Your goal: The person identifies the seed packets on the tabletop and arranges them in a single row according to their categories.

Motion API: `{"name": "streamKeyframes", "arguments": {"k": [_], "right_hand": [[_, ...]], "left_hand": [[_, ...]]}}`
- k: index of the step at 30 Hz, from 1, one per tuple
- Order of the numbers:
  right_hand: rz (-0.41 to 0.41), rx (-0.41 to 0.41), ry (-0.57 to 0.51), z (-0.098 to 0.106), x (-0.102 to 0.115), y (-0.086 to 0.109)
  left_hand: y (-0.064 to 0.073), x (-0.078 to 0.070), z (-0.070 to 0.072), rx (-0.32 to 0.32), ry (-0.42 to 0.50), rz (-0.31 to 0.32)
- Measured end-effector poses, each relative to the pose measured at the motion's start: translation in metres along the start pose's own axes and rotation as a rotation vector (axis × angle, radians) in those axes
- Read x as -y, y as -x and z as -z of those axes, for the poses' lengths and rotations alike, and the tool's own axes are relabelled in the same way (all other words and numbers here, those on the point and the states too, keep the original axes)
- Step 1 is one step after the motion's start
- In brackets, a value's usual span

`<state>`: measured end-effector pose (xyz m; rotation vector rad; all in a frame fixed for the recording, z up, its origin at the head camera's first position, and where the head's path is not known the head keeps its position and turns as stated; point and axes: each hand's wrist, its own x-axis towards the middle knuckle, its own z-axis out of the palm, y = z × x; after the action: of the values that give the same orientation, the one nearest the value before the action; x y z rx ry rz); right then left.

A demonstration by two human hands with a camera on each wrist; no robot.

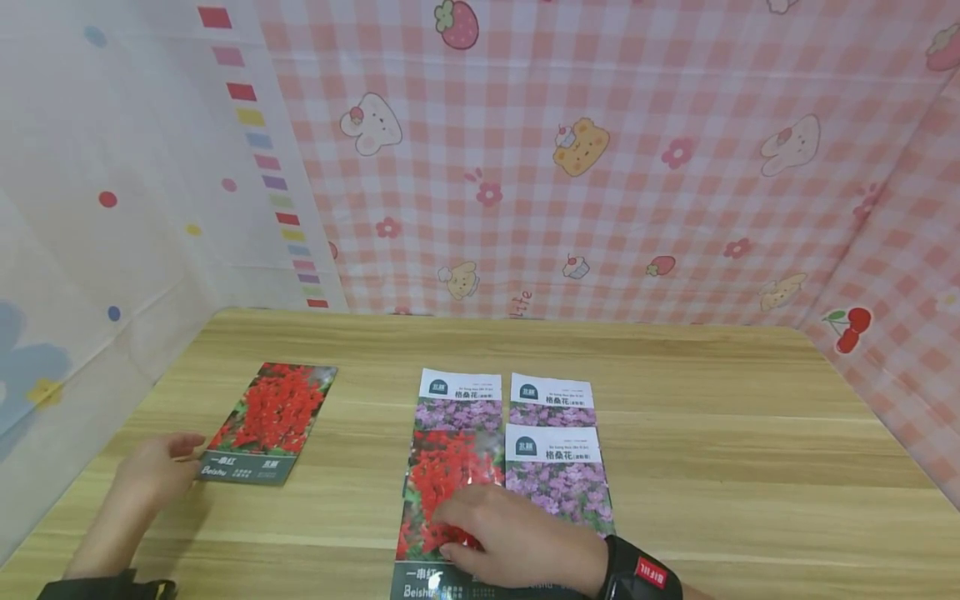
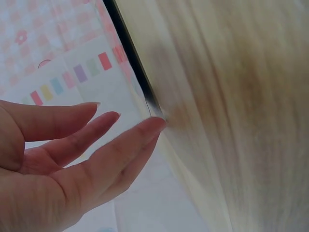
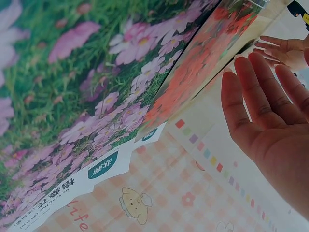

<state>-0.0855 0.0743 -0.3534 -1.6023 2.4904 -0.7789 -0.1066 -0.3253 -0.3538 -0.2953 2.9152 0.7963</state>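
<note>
At the left of the head view lies a flat seed packet (image 1: 273, 408) printed with red flowers. My left hand (image 1: 153, 477) is at its lower left edge, fingertips right at the border. In the left wrist view the fingers (image 2: 111, 162) extend loosely, with nothing held. My right hand (image 1: 517, 535) is over the lower middle packets, fingers slightly bent across a red-flower packet (image 1: 442, 462). This one overlaps a purple-flower packet (image 1: 459, 412) behind it. In the right wrist view that hand's fingers (image 3: 251, 96) are relaxed, apart from the printed surfaces.
Two more purple-flower packets stand in a column to the right, the nearer one (image 1: 562, 475) overlapping the farther one (image 1: 551, 400). All lie on a wood-grain table (image 1: 750, 450). A pink checked cloth (image 1: 637, 208) hangs behind, and a white patterned cloth (image 1: 142, 258) borders the left.
</note>
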Motion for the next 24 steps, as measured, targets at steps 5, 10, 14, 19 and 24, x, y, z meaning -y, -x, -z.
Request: {"name": "streamKeyframes", "arguments": {"k": [5, 10, 14, 19, 24], "right_hand": [[-0.008, 0.004, -0.007, 0.000, 0.000, 0.001], [-0.017, 0.003, -0.034, 0.002, -0.001, 0.003], [-0.035, 0.001, -0.043, 0.003, -0.001, 0.004], [-0.054, 0.005, -0.035, 0.005, -0.001, 0.006], [-0.061, 0.009, -0.036, 0.007, -0.001, 0.008]], "left_hand": [[0.002, -0.002, 0.000, -0.014, -0.041, -0.065], [0.004, -0.008, 0.002, -0.002, -0.063, -0.073], [0.005, -0.013, 0.004, 0.015, -0.063, -0.053], [0.008, -0.021, 0.004, 0.010, -0.032, -0.055], [0.013, -0.031, 0.002, -0.014, -0.012, -0.086]]}}
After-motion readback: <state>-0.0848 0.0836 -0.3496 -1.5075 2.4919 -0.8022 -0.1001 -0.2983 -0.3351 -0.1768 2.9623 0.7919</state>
